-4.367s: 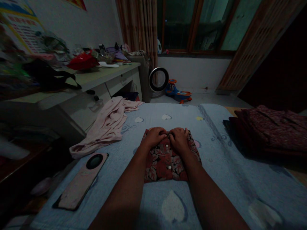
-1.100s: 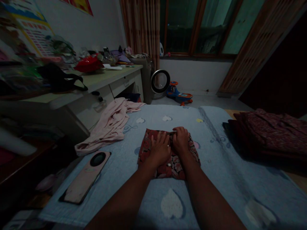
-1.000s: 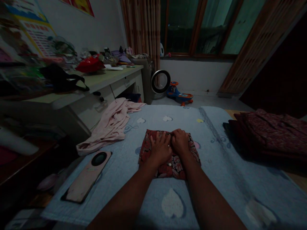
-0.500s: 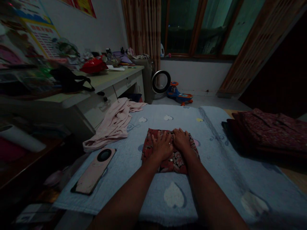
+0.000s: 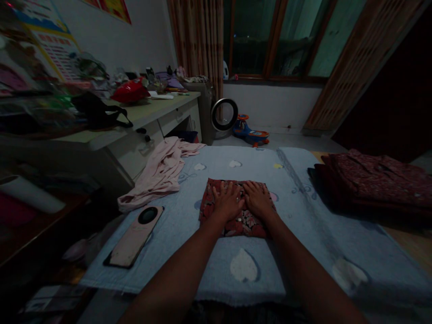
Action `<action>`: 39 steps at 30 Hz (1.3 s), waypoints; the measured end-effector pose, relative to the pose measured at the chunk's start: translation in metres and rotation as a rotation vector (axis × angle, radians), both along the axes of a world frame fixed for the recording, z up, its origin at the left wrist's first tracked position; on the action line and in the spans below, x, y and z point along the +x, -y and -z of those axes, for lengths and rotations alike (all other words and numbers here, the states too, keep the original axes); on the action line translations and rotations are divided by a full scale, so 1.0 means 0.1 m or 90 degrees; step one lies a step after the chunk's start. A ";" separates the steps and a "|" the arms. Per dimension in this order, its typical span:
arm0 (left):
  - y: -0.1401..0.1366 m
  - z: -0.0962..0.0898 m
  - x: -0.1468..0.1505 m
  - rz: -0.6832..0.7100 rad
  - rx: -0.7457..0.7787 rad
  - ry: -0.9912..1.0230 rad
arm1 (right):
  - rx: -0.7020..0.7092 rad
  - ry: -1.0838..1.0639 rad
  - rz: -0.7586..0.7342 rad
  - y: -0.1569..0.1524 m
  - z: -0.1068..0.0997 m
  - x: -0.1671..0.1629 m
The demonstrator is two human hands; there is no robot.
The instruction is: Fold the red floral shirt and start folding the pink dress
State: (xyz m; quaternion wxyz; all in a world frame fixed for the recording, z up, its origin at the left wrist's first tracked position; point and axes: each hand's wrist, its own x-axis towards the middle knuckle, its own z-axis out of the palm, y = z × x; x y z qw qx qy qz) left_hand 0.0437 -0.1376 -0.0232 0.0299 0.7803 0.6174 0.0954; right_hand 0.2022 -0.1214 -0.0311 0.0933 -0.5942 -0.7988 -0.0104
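A folded red-and-black patterned garment (image 5: 248, 226) lies in the middle of a blue cloth (image 5: 189, 265) printed with pale hearts. My left hand (image 5: 228, 201) rests flat on the garment's left half, fingers spread, a ring showing on one finger. On the upper right part lies my right hand (image 5: 258, 198), palm down with its fingers stretched forward. Neither hand grips anything; both press on the fabric and hide part of its pattern.
Left of the garment lies a phone (image 5: 135, 238), with a crumpled pink garment (image 5: 162, 173) beyond it. Folded dark red clothes (image 5: 374, 180) are stacked at the right. Along the left wall runs a cluttered desk (image 5: 168, 108). A blue ride-on toy (image 5: 249, 132) stands on the floor behind.
My right hand has flattened, its fingers now more stretched out over the garment. The left hand stays nearly where it was. The whole view has shifted slightly.
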 end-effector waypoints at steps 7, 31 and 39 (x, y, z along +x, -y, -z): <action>0.02 0.01 -0.01 0.005 0.006 0.009 | -0.103 0.002 0.143 -0.05 -0.13 0.07; 0.63 0.09 -0.05 0.049 0.008 0.032 | -0.029 -0.012 0.037 0.47 -0.03 -0.10; 0.66 0.05 -0.04 0.043 -0.011 0.043 | -0.093 0.002 0.104 0.43 -0.08 -0.09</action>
